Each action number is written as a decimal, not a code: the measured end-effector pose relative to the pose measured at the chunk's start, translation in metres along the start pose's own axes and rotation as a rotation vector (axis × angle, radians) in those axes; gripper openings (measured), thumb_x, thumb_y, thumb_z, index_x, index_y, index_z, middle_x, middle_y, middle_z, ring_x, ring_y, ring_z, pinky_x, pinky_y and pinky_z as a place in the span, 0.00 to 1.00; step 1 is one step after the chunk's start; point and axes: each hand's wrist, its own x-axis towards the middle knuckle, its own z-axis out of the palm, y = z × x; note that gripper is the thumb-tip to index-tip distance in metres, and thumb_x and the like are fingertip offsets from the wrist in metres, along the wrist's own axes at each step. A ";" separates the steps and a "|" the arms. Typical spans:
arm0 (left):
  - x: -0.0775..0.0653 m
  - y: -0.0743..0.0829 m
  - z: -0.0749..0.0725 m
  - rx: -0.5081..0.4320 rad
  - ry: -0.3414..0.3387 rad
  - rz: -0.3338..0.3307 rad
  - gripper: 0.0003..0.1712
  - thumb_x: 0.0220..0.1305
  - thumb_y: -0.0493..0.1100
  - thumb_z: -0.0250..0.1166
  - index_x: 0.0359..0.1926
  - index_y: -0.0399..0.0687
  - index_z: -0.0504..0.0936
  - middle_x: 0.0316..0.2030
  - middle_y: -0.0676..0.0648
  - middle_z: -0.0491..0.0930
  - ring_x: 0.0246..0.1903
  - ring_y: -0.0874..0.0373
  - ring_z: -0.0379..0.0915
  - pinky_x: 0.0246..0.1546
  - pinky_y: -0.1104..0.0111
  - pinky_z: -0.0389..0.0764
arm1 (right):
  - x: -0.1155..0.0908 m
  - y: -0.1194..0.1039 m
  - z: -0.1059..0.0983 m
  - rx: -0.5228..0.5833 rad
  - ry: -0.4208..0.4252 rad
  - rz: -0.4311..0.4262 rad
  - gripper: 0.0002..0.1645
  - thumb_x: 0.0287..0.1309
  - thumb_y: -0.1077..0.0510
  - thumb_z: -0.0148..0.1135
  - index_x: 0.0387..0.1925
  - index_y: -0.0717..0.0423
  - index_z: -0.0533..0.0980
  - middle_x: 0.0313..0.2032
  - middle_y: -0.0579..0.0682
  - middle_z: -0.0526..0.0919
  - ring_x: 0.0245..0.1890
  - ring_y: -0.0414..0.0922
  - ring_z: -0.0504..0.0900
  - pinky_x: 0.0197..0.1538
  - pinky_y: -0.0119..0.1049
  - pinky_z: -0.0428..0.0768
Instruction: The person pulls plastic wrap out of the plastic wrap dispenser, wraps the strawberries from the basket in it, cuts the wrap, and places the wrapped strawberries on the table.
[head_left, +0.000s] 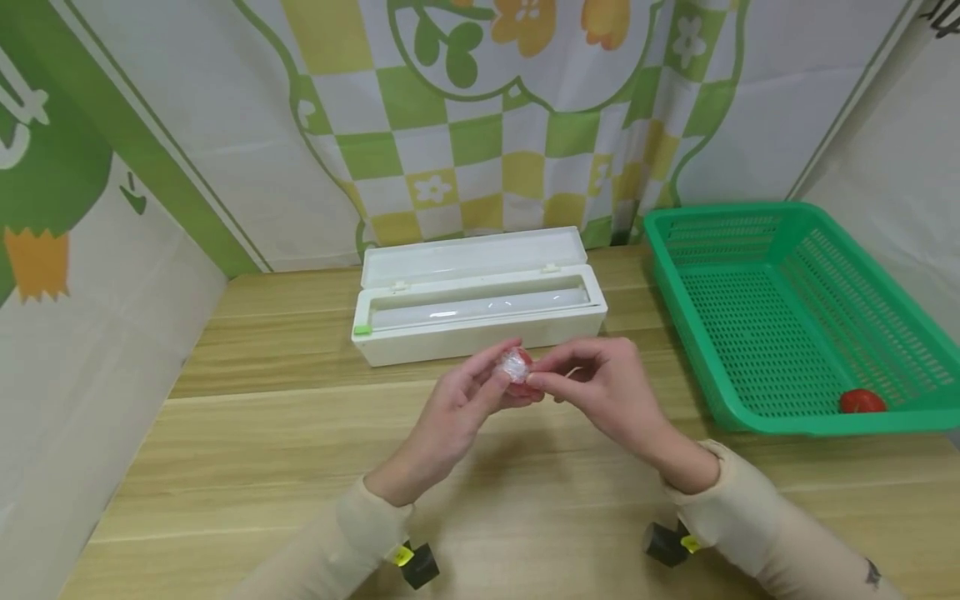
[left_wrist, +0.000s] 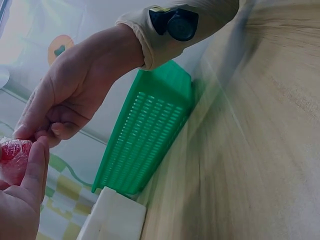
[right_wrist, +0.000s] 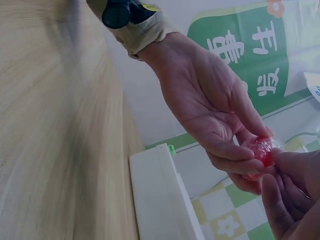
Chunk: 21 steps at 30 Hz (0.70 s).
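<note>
In the head view, a small red tomato (head_left: 517,367) is wrapped in clear, shiny cling film, in front of the white box. My left hand (head_left: 459,402) holds it between thumb and fingers. At its right side, the thumb and index finger of my right hand (head_left: 611,390) pinch the film's edge. The right wrist view shows the wrapped tomato (right_wrist: 261,146) up close, its film crinkled, with fingers of both hands around it. Part of the tomato is hidden behind the fingers. Both hands are raised above the wooden table (head_left: 517,492).
Just behind the hands stands a white cling film box (head_left: 480,329), lid raised, with a film roll (head_left: 480,308) inside. To the right, a green plastic basket (head_left: 697,342) holds a red tomato (head_left: 862,401) in its near corner. A patterned curtain (head_left: 480,133) hangs behind.
</note>
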 end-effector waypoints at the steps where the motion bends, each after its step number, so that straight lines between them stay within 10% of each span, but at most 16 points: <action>1: 0.000 0.000 0.000 -0.004 -0.003 0.006 0.27 0.76 0.42 0.51 0.72 0.40 0.61 0.59 0.32 0.75 0.51 0.57 0.82 0.57 0.63 0.82 | 0.000 0.000 -0.001 -0.003 -0.017 0.014 0.06 0.49 0.60 0.76 0.30 0.55 0.86 0.29 0.50 0.89 0.23 0.42 0.83 0.28 0.35 0.86; 9: -0.002 0.003 -0.001 -0.042 -0.068 0.007 0.28 0.78 0.42 0.48 0.73 0.38 0.59 0.62 0.30 0.72 0.52 0.61 0.81 0.59 0.63 0.80 | 0.001 -0.001 -0.004 0.029 -0.059 0.084 0.09 0.49 0.61 0.76 0.33 0.57 0.83 0.31 0.53 0.87 0.29 0.41 0.83 0.32 0.35 0.87; 21: -0.002 0.006 -0.001 -0.098 -0.086 -0.044 0.30 0.78 0.45 0.49 0.73 0.35 0.59 0.62 0.30 0.71 0.53 0.60 0.80 0.60 0.63 0.79 | 0.000 0.002 -0.008 0.110 -0.098 -0.042 0.10 0.50 0.68 0.73 0.36 0.61 0.82 0.34 0.57 0.86 0.32 0.38 0.84 0.32 0.36 0.87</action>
